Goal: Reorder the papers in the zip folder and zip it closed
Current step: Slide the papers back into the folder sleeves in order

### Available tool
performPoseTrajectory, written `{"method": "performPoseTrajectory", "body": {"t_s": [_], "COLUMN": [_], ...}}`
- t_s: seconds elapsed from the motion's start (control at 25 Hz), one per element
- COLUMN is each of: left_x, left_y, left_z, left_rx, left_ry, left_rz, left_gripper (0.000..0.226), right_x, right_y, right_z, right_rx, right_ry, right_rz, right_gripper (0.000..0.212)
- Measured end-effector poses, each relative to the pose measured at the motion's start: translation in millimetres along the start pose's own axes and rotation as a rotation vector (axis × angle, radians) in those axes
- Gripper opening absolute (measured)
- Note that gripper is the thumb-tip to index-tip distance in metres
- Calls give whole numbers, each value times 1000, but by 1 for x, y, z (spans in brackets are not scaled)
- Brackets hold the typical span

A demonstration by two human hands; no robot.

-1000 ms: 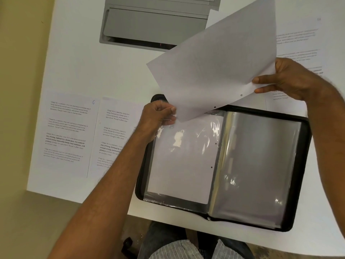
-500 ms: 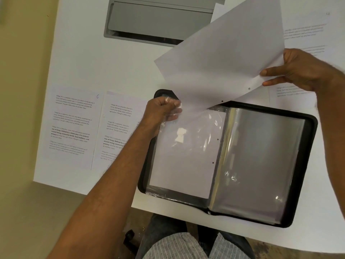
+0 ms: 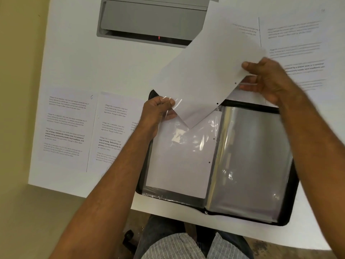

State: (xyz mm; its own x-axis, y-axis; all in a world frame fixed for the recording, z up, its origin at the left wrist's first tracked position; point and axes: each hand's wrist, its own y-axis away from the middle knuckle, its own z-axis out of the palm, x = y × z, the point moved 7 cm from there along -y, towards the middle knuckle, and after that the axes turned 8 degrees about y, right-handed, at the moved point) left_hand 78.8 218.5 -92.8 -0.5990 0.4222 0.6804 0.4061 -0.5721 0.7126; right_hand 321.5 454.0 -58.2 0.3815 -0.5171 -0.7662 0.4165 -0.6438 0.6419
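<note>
Fingers of both hands closed on paper and plastic over the open zip folder (image 3: pixel 285 212).

Head view: right hand (image 3: pixel 267 79) pinches the blank sheet (image 3: pixel 211 75) at its punched edge, thumb on top; the sheet's lower corner dips into the clear sleeve (image 3: pixel 179 159). Left hand (image 3: pixel 158 113) grips the sleeve's top corner, lifting its mouth. Folder lies flat, unzipped, at the white table's (image 3: pixel 74 62) near edge. Printed pages (image 3: pixel 67 128) lie left; more (image 3: pixel 296 43) at far right.

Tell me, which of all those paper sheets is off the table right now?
The blank-side-up sheet, pinched at its edge by the right hand, its lower corner entering the plastic sleeve. The printed pages lie flat on the table.
</note>
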Motion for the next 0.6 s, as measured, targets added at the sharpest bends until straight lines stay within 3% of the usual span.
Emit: {"method": "performPoseTrajectory", "body": {"t_s": [0.12, 0.28, 0.4, 0.6], "left_x": [2, 2, 4, 2], "left_y": [3, 6, 6, 9], "left_z": [4, 7, 4, 1], "left_rx": [-6, -24, -20, -17], "left_ry": [-19, -10, -56, -51], "left_rz": [10, 9, 18, 1], "left_gripper": [11, 22, 3, 7], "right_x": [26, 45, 47, 46], "right_y": [13, 18, 14, 7], "right_z": [38, 67, 70, 46], "right_rx": [43, 78, 75, 54], "right_ry": [-63, 34, 105, 34], "right_rz": [47, 74, 84, 90], "right_gripper": [26, 31, 25, 19]}}
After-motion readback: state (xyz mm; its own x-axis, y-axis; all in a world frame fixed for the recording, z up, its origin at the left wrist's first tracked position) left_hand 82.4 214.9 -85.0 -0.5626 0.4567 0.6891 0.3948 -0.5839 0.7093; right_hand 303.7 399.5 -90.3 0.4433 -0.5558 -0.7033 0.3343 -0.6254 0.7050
